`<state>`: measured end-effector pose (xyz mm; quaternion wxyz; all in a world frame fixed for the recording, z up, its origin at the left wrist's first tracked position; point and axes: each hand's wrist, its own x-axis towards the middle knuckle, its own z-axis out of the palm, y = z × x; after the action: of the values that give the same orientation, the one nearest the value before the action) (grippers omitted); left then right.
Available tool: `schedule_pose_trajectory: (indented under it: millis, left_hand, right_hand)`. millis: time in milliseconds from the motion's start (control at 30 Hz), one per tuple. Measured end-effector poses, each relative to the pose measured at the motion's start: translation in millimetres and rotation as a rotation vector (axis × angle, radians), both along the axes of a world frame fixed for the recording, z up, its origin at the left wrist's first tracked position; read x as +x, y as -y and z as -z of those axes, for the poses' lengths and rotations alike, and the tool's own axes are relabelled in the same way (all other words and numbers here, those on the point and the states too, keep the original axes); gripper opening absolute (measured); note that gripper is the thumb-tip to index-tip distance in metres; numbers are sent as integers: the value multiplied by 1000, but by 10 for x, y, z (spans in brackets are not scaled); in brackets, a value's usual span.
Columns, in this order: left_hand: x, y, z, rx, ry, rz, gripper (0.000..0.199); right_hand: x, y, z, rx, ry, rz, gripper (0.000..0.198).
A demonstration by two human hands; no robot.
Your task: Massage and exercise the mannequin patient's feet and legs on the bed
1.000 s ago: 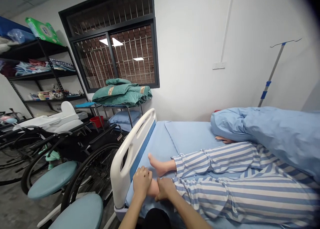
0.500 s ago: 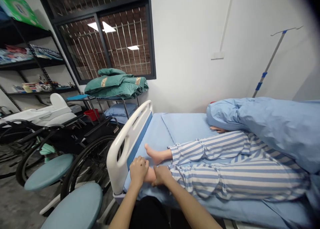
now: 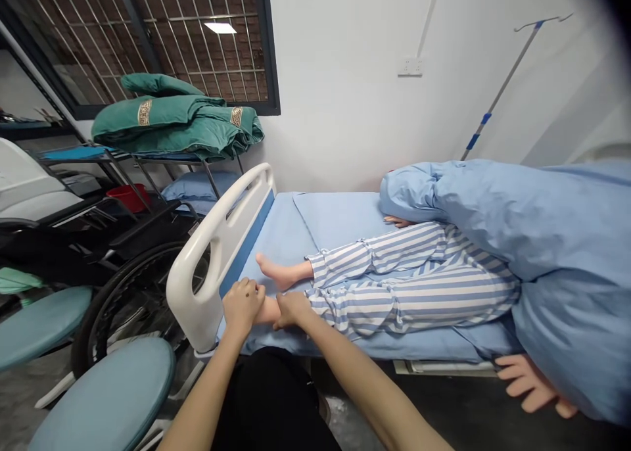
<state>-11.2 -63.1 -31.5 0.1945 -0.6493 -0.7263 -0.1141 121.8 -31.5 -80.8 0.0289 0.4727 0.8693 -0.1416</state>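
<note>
Downward and to the right, the head view has swung since half a second ago, bringing in a pink hand (image 3: 532,382) that hangs palm-down past the bed's near edge; the two working hands keep their places on the leg. From where one stands, the left hand (image 3: 244,303) is curled over the front of the near foot (image 3: 267,311), knuckles up, hiding the toes, its fingers bent round rather than spread; what they do underneath cannot be seen. The right hand (image 3: 293,308) is wrapped about the near ankle (image 3: 279,306), just below the trouser cuff, thumb on the near side, closed as far as the limb lets it. That foot lies by the near corner of the bed (image 3: 340,208), beside the white footboard (image 3: 190,293), pink, smooth and bare where it shows between the two hands. Its fellow, the far foot (image 3: 282,273), rests untouched on the blue sheet, toes up, nearer the middle of the foot end. Blue-and-white striped trousers (image 3: 434,303) run along the mattress towards a rumpled blue quilt (image 3: 517,234) heaped over the upper body. Both forearms slant in from the near side, the left one steep, the right one reaching across at a shallower angle, wrists low.
</note>
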Motion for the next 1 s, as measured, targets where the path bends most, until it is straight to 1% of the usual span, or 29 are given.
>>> schedule_pose_trajectory:
  millis: [100, 233, 500, 633, 767, 900, 1000]
  left_hand:
    - [-5, 1, 3, 16, -10, 15, 30]
    - [1, 16, -23, 28, -15, 18, 27]
    - [-9, 14, -15, 98, -51, 30, 24]
    - [12, 15, -47, 89, -57, 36, 24]
    - [32, 24, -126, 66, -52, 74, 26]
    - [34, 15, -175, 29, -43, 141, 24]
    - [56, 9, -185, 42, -21, 115, 23]
  right_hand:
    - [3, 16, -39, 18, 43, -11, 77]
    - [2, 28, -62, 16, 36, -3, 78]
    - [-2, 11, -22, 22, -23, 6, 79]
    - [-2, -19, 26, 1, -64, -2, 82]
    - [-16, -42, 88, 4, -97, -11, 78]
    - [-35, -57, 121, -12, -102, -22, 78]
    - [-35, -56, 107, -15, -93, -29, 75]
